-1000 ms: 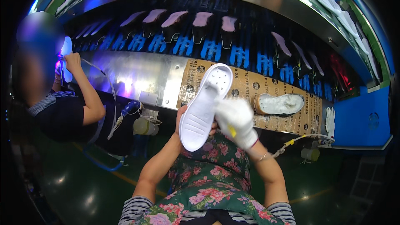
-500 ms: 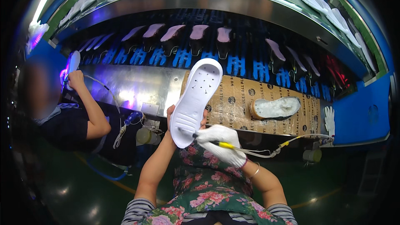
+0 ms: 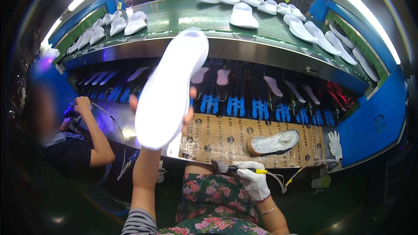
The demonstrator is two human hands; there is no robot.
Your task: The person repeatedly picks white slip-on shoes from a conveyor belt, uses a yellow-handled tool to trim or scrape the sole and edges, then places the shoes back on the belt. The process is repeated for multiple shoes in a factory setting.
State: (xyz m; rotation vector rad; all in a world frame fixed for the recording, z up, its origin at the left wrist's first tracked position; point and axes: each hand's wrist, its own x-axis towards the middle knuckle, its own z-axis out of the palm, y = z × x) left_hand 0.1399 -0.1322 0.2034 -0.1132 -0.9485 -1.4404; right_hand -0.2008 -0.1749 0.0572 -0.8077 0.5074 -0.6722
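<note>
A white shoe sole (image 3: 174, 87), slightly blurred, is held up in front of the conveyor by my bare left hand (image 3: 189, 115). Fingers of that hand wrap both edges of the sole near its lower end; the palm is hidden behind it. My right hand (image 3: 253, 182), in a white knitted glove, grips a black-handled glue brush (image 3: 223, 167) with a yellow band and a pale hose. Its bristle end points left, at the near edge of the cardboard-covered ledge. Sole and brush are apart.
Several white soles (image 3: 244, 16) lie on the green conveyor belt (image 3: 174, 15). Below it hang pinkish soles (image 3: 223, 77) on a dark rack with blue holders. A worn, white-coated sole (image 3: 274, 142) rests on the cardboard (image 3: 209, 141), left of a spare glove (image 3: 335, 145). A co-worker's arm (image 3: 98, 143) is at left.
My left hand has raised the sole forward and left, toward the conveyor. The brush has come away from the sole and dropped lower with my right hand. The view has tilted up.
</note>
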